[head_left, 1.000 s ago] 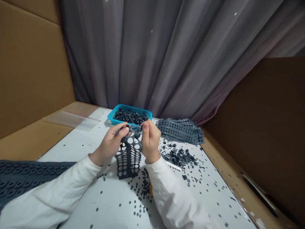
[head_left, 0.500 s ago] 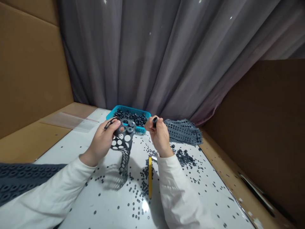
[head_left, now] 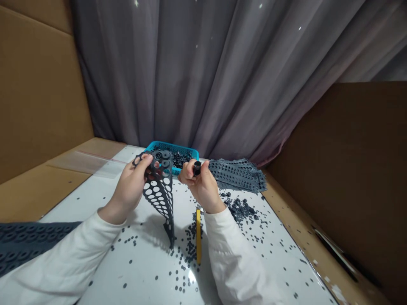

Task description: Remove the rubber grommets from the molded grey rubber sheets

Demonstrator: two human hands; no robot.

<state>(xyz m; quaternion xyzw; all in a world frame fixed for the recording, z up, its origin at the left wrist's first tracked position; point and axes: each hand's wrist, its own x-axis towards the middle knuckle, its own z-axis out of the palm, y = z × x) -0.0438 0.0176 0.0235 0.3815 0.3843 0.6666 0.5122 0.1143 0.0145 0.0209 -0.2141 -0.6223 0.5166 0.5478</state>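
My left hand (head_left: 129, 188) is closed on the upper edge of a black perforated rubber sheet (head_left: 158, 197), thumb in front. The sheet hangs down, twisted and narrowing towards the table; large round holes run through it, and a few ring-shaped discs (head_left: 165, 155) still sit in its top part. A little to the right, my right hand (head_left: 203, 186) is closed around a short black cylindrical piece (head_left: 197, 168) whose round end shows between thumb and fingers. The rest of that piece is hidden in the hand. The right hand is apart from the sheet.
Behind the hands stands a blue basket (head_left: 193, 151) of small black parts. Stacked perforated sheets (head_left: 240, 174) lie at the right, near a heap of black bits (head_left: 241, 210). A yellow-handled cutter (head_left: 199, 237) rests among scattered discs. More rubber sheeting (head_left: 34, 241) lies at left.
My right hand has moved slightly left and tilted, showing more of the black cylinder's end. The hanging sheet has turned and straightened in my left hand. The view has shifted a little.
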